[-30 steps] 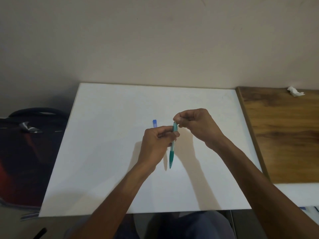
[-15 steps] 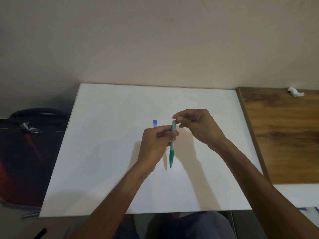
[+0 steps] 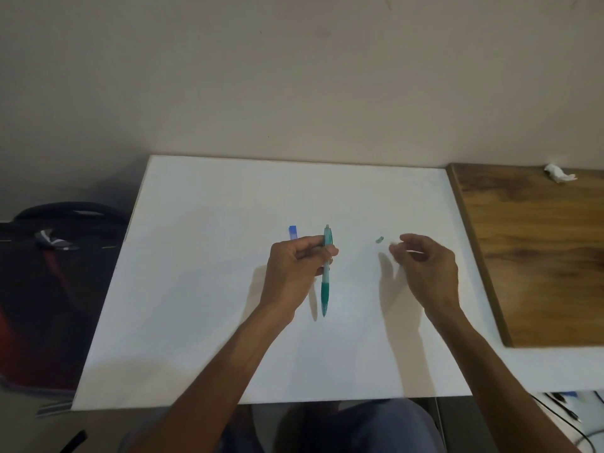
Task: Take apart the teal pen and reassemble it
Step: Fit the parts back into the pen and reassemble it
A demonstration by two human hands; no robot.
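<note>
Bench point(image 3: 202, 322) with a white top, seen from above; two hands work over it. The left hand point(image 3: 295, 271) holds one teal pen point(image 3: 326, 273) upright, thumb and curled fingers pinching the barrel just below its clip, so this grip is closed round the pen. The darker rubber sleeve and the tip point toward the viewer, hanging clear of the hand above the bench. The right hand point(image 3: 425, 268) hovers well apart from the pen, its fingers loosely curled and its grip holding nothing that can be made out; motion blur softens the fingertips. One small teal part point(image 3: 379, 239), possibly the pen's push button, lies on the white surface just beside the right fingertips and separate from the barrel. One small blue piece point(image 3: 293, 231) lies on the bench just beyond the left knuckles, partly hidden by them. To the right, one wooden board point(image 3: 539, 256) abuts the white top and carries one crumpled white scrap point(image 3: 328, 177) near the wall. One dark bag point(image 3: 49, 273) rests on the floor at left.
</note>
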